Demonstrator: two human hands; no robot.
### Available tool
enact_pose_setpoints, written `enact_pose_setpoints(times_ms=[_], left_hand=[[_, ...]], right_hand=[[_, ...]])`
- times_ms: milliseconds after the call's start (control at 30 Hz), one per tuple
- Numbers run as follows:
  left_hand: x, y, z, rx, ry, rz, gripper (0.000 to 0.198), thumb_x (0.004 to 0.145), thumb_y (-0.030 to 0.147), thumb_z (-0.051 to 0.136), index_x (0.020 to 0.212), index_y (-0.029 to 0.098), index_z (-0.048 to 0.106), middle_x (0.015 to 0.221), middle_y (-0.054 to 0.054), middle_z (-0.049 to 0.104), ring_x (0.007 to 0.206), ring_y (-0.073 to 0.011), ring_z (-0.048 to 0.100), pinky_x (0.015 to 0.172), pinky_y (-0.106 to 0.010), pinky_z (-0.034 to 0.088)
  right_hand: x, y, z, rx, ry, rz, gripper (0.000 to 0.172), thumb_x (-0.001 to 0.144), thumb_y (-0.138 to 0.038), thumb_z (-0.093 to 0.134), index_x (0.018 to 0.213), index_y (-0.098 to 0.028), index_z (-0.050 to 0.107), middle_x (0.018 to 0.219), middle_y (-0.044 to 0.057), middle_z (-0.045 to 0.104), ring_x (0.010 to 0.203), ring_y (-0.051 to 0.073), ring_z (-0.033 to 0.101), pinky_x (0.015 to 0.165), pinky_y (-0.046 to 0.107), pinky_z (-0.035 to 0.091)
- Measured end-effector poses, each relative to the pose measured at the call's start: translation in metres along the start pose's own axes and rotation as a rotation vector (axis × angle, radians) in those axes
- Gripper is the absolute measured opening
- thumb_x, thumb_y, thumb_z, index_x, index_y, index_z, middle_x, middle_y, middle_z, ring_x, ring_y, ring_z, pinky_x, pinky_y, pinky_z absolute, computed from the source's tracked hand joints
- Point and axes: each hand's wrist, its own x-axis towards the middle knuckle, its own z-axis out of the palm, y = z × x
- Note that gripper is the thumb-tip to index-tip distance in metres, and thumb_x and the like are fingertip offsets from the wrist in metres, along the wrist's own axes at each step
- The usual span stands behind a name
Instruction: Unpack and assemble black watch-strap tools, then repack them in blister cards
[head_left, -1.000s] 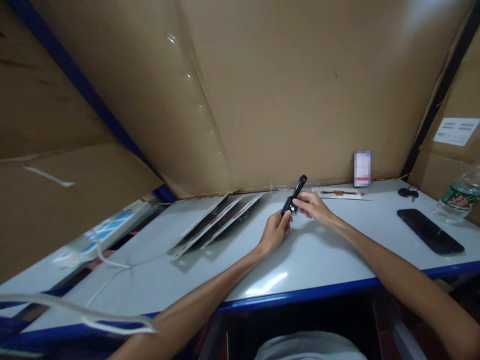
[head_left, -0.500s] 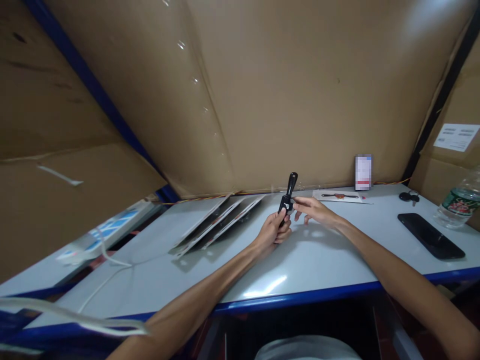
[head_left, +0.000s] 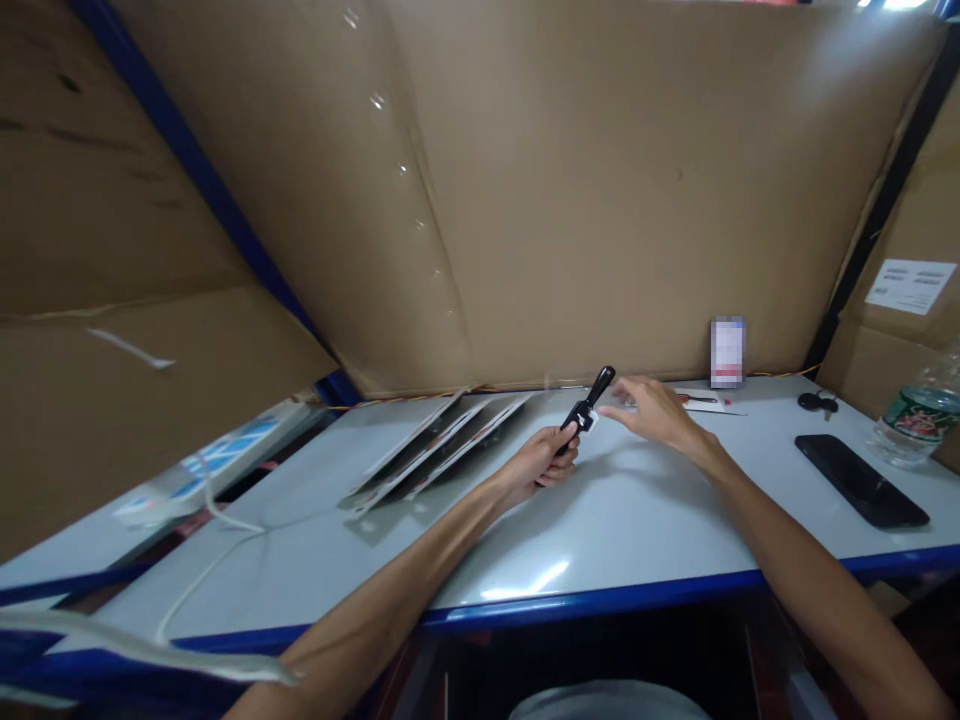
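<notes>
My left hand is closed around the lower part of a black tool with a slim, rounded handle. That handle points up and to the right, with a hole near its end. A small white piece shows on the tool's broader middle; what kind of tool it is, I cannot tell. Just to the right, my right hand hovers with its thumb and fingers apart, holding nothing. Behind it lies a printed card with a picture of a dark tool, partly hidden by the hand.
Several flat cards lean in a row to the left on the grey table. At right are a black phone, keys and a water bottle. A lit screen stands against the cardboard wall. A white cable runs at left.
The tool has tilted further to the right in my left hand. My right hand has drawn back to the right, away from the tool, and now covers more of the printed card.
</notes>
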Motion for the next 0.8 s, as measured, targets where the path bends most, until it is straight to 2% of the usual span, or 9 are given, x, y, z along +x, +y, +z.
enact_pose_setpoints(times_ms=[67,100,167,233,367,467,567,667,800], left_hand=[[0.002,0.001,-0.009,0.128,0.029,-0.044,0.045,0.082,0.058,0.065,0.071,0.019,0.044,0.050,0.011,0.028,0.036,-0.0022,0.016,0.033,-0.015,0.007],[0.002,0.002,-0.014,0.188,0.024,-0.075,0.046,0.082,0.059,0.065,0.070,0.019,0.045,0.050,0.011,0.029,0.035,-0.0023,0.017,0.034,-0.016,0.006],[0.001,0.005,-0.020,0.282,-0.015,-0.129,0.048,0.081,0.060,0.065,0.066,0.020,0.045,0.049,0.010,0.029,0.035,-0.0026,0.017,0.034,-0.018,0.006],[-0.001,0.010,-0.022,0.351,-0.059,-0.157,0.050,0.079,0.062,0.065,0.062,0.020,0.045,0.047,0.009,0.029,0.035,-0.0031,0.017,0.034,-0.019,0.006],[-0.004,0.015,-0.024,0.429,-0.132,-0.202,0.050,0.079,0.062,0.065,0.060,0.020,0.047,0.047,0.008,0.029,0.036,-0.0042,0.017,0.035,-0.020,0.007],[-0.005,0.015,-0.030,0.439,-0.170,-0.234,0.047,0.081,0.059,0.064,0.061,0.020,0.049,0.048,0.007,0.028,0.036,-0.0048,0.017,0.035,-0.021,0.006],[-0.006,0.016,-0.037,0.442,-0.198,-0.253,0.045,0.082,0.059,0.063,0.064,0.019,0.054,0.047,0.008,0.027,0.036,-0.0055,0.016,0.036,-0.022,0.006],[-0.008,0.019,-0.037,0.512,-0.173,-0.157,0.045,0.083,0.062,0.058,0.072,0.019,0.059,0.048,0.005,0.037,0.037,-0.0084,0.027,0.036,-0.022,0.017],[-0.006,0.019,-0.032,0.896,0.168,0.229,0.045,0.088,0.062,0.051,0.081,0.019,0.062,0.057,-0.001,0.054,0.048,-0.0134,0.045,0.049,-0.023,0.033]], right_hand=[[-0.003,-0.003,-0.010,-0.244,0.095,-0.076,0.030,0.087,-0.047,0.066,0.098,-0.019,0.068,0.097,0.010,0.069,0.101,0.027,0.059,0.086,0.040,0.044],[-0.004,-0.005,-0.012,-0.308,0.079,-0.138,0.031,0.087,-0.046,0.066,0.102,-0.020,0.068,0.102,0.011,0.069,0.106,0.028,0.056,0.090,0.041,0.043],[-0.007,-0.007,-0.009,-0.385,-0.049,-0.257,0.039,0.083,-0.043,0.072,0.114,-0.021,0.066,0.113,0.011,0.067,0.115,0.029,0.052,0.097,0.044,0.039],[-0.010,-0.008,0.001,-0.443,-0.218,-0.307,0.045,0.078,-0.044,0.076,0.116,-0.021,0.066,0.112,0.012,0.068,0.115,0.031,0.053,0.098,0.044,0.037],[-0.015,-0.008,0.020,-0.504,-0.364,-0.259,0.042,0.079,-0.054,0.073,0.098,-0.017,0.070,0.091,0.013,0.070,0.088,0.029,0.064,0.079,0.036,0.041],[-0.018,-0.011,0.025,-0.521,-0.352,-0.257,0.046,0.083,-0.061,0.065,0.094,-0.016,0.068,0.085,0.014,0.071,0.075,0.027,0.065,0.066,0.032,0.037],[-0.019,-0.013,0.025,-0.509,-0.330,-0.265,0.049,0.083,-0.065,0.063,0.092,-0.017,0.067,0.084,0.014,0.071,0.072,0.026,0.065,0.062,0.031,0.033],[-0.017,-0.011,0.025,-0.485,-0.314,-0.226,0.050,0.082,-0.067,0.063,0.087,-0.018,0.068,0.076,0.012,0.070,0.068,0.025,0.064,0.060,0.030,0.031],[-0.012,0.000,0.024,-0.462,-0.242,-0.143,0.048,0.085,-0.065,0.061,0.084,-0.018,0.069,0.070,0.012,0.068,0.065,0.024,0.063,0.058,0.029,0.030]])
